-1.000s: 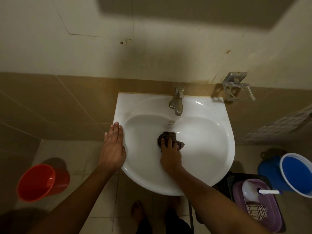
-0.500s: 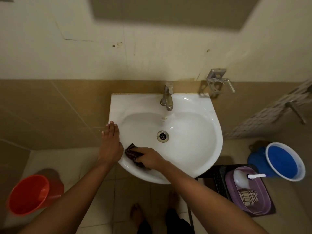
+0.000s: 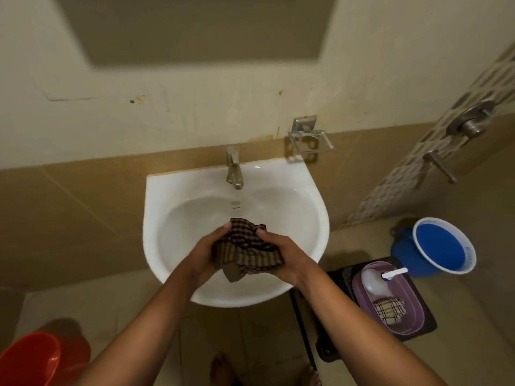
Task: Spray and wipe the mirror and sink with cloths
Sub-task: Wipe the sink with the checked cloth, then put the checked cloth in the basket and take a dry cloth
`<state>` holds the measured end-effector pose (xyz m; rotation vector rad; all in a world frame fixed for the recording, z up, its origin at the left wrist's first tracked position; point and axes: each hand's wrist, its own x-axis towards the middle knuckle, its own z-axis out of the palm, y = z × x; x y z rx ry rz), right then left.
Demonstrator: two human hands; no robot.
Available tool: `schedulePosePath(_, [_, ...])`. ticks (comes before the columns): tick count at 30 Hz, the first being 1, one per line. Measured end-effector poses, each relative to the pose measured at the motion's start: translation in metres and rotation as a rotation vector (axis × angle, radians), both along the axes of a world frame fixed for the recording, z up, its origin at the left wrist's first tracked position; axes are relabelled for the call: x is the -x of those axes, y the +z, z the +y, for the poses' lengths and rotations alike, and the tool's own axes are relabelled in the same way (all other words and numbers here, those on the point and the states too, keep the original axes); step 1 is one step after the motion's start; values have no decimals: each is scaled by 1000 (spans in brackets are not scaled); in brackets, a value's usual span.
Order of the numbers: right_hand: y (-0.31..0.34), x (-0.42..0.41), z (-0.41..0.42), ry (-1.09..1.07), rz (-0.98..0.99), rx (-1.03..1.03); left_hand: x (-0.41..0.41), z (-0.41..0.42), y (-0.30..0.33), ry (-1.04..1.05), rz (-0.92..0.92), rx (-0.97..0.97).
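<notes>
Left hand (image 3: 204, 253) off rim, both grip cloth (image 3: 245, 247) — lifted

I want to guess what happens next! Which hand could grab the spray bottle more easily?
Probably the right hand. The spray bottle lies in the purple tub on the right, beside the sink. The left hand would have to cross over. Both hands hold the checked cloth now.

The head camera looks steeply down from close above the sink (image 3: 303, 218), facing the wall (image 3: 223, 107).
</notes>
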<state>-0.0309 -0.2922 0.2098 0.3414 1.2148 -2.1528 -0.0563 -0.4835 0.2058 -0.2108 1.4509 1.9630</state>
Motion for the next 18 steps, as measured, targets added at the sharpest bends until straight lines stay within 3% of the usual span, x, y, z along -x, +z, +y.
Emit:
schedulePosePath(5, [1,-15,54,-88,26,-157,-5,58,7,-22,28,86])
schedulePosePath(11, [7,-42,129,-255,94,-552,-18,136,4,-25,103,168])
schedulePosePath(18, [-15,-76,217,-368,160,-519,-36,223,-3,-159,23,61])
